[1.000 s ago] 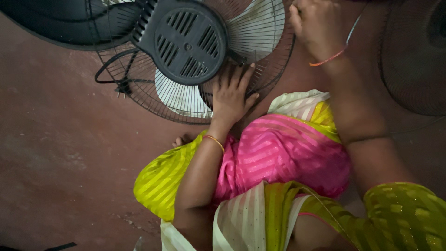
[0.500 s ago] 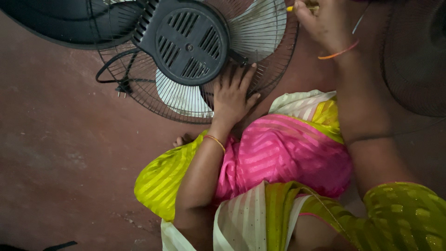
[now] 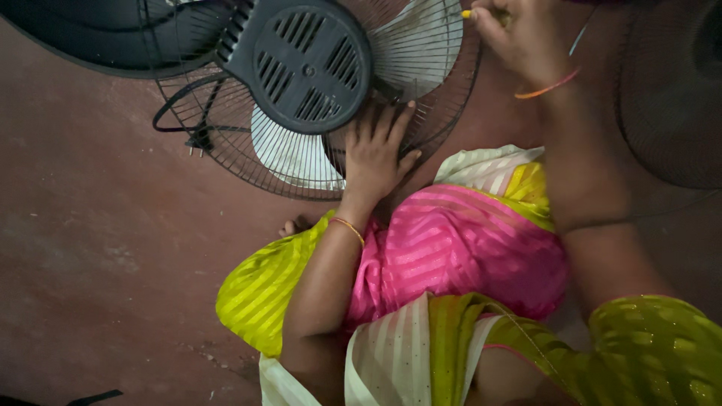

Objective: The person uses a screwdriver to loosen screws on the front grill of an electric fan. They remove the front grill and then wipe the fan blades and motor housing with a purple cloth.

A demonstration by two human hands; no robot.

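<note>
Wire fan guard (image 3: 421, 128) under flat left hand (image 3: 374, 154); right hand (image 3: 523, 37) gripping yellow-tipped tool (image 3: 468, 13).

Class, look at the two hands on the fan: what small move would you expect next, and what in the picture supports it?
Probably the right hand brings its yellow-tipped tool down onto the rim of the wire guard. The tip sits right at the guard's edge, and the left hand lies flat on the guard beside the motor housing, apparently bracing it.

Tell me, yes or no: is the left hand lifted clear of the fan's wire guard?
No. The left hand lies flat on the fan's wire guard, fingers spread beside the black motor housing.
</note>
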